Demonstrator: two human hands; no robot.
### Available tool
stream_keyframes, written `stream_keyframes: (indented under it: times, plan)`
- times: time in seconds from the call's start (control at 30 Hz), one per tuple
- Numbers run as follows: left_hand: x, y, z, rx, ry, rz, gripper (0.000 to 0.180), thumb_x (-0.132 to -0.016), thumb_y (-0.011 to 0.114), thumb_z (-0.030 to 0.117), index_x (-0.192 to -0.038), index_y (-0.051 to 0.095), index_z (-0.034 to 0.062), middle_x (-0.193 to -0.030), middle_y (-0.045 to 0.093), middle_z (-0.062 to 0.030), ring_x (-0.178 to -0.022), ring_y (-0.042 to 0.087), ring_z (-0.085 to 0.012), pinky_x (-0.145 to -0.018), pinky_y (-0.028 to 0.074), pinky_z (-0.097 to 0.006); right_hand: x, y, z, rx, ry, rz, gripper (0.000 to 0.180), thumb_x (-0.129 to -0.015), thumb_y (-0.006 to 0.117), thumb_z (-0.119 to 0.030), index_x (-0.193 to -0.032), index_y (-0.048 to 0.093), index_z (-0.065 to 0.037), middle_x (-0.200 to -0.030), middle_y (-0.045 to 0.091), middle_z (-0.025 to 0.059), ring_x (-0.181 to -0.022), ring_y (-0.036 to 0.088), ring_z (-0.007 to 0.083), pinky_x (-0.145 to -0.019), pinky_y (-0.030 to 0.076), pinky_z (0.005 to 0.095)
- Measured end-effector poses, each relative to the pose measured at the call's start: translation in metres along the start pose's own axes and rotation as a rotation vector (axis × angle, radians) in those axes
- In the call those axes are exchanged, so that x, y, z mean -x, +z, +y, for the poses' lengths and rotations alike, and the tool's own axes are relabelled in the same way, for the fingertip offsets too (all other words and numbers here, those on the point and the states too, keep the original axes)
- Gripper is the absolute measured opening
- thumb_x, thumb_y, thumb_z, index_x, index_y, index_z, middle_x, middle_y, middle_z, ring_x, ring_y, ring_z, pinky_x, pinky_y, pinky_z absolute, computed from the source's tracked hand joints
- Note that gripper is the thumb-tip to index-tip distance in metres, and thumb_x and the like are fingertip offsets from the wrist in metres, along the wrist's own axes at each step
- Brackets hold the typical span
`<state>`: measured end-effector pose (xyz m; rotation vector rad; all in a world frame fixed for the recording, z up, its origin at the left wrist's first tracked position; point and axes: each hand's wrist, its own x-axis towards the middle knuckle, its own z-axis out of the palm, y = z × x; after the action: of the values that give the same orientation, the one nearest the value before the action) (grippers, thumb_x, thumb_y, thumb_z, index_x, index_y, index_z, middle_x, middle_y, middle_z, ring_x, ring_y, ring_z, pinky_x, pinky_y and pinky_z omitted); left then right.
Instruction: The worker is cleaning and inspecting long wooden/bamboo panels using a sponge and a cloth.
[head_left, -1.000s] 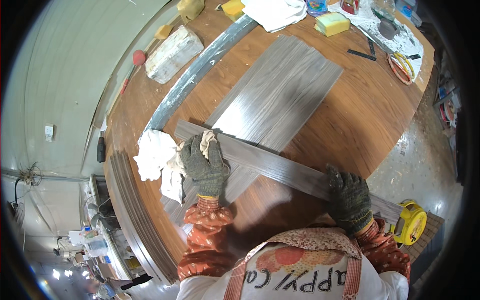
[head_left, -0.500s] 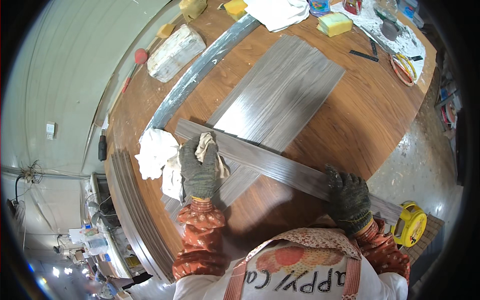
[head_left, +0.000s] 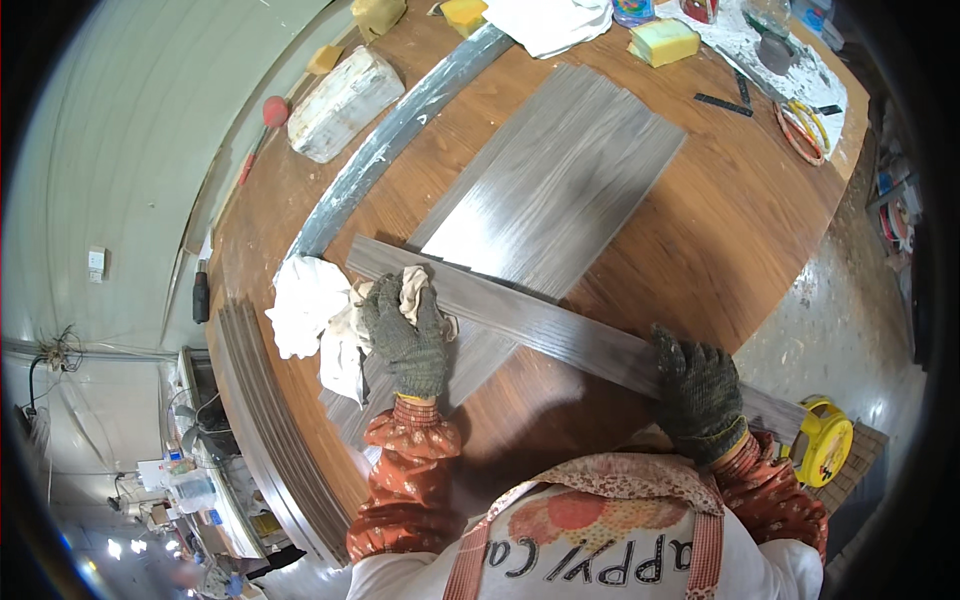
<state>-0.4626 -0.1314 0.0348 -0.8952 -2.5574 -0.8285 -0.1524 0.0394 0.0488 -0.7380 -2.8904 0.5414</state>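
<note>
Across mid-frame, a narrow grey plank (head_left: 545, 325) slants over the table (head_left: 725, 225); my right hand (head_left: 697, 395) is clamped on it toward the lower right, while my left hand (head_left: 410, 345) clutches a beige cloth (head_left: 413, 288) by its upper-left end.

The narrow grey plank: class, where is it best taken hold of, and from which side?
The narrow grey plank is probably best gripped across its two long edges near its lower-right end, coming from the person's right: it is long, thin and slanted, and that end, beyond the right hand, seems to jut past the table.
</note>
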Motion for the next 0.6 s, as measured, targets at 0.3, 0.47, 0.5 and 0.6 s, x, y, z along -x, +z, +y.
stream_keyframes:
  times: [0.3, 0.47, 0.5, 0.6]
  plan:
    - [-0.010, -0.001, 0.013, 0.010, 0.006, 0.034, 0.031, -0.086, 0.064, 0.024, -0.107, 0.062, 0.0011, -0.099, 0.062, -0.0159, -0.094, 0.059, -0.0290, -0.086, 0.045, -0.038, -0.003, 0.005, 0.004, -0.043, 0.003, -0.023, 0.070, -0.068, 0.061, -0.015, -0.135, 0.043, -0.003, -0.098, 0.057, 0.0157, -0.090, 0.056, 0.0324, -0.080, 0.043, 0.0459]
    - [0.004, -0.009, 0.020, -0.227, 0.398, 0.140, 0.038, -0.082, 0.065, 0.028, -0.112, 0.060, 0.0038, -0.106, 0.059, -0.0176, -0.100, 0.056, -0.0350, -0.089, 0.042, -0.047, -0.005, 0.002, -0.004, -0.024, -0.025, -0.015, 0.066, -0.071, 0.059, -0.015, -0.134, 0.044, -0.003, -0.099, 0.057, 0.0165, -0.090, 0.056, 0.0325, -0.079, 0.043, 0.0458]
    - [0.002, -0.006, 0.021, -0.263, 0.376, 0.092, 0.038, -0.082, 0.065, 0.028, -0.111, 0.060, 0.0041, -0.106, 0.059, -0.0181, -0.099, 0.056, -0.0353, -0.088, 0.042, -0.047, -0.005, 0.000, -0.004, -0.010, -0.017, -0.024, 0.065, -0.072, 0.059, -0.015, -0.134, 0.044, -0.003, -0.100, 0.057, 0.0166, -0.090, 0.056, 0.0325, -0.079, 0.043, 0.0455]
    - [-0.012, -0.002, 0.032, -0.311, 0.311, -0.015, 0.034, -0.082, 0.064, 0.026, -0.109, 0.061, 0.0046, -0.099, 0.060, -0.0174, -0.094, 0.056, -0.0359, -0.085, 0.042, -0.048, -0.003, 0.001, 0.001, -0.014, 0.003, -0.018, 0.066, -0.072, 0.059, -0.016, -0.134, 0.043, -0.003, -0.100, 0.057, 0.0166, -0.090, 0.056, 0.0326, -0.079, 0.042, 0.0461]
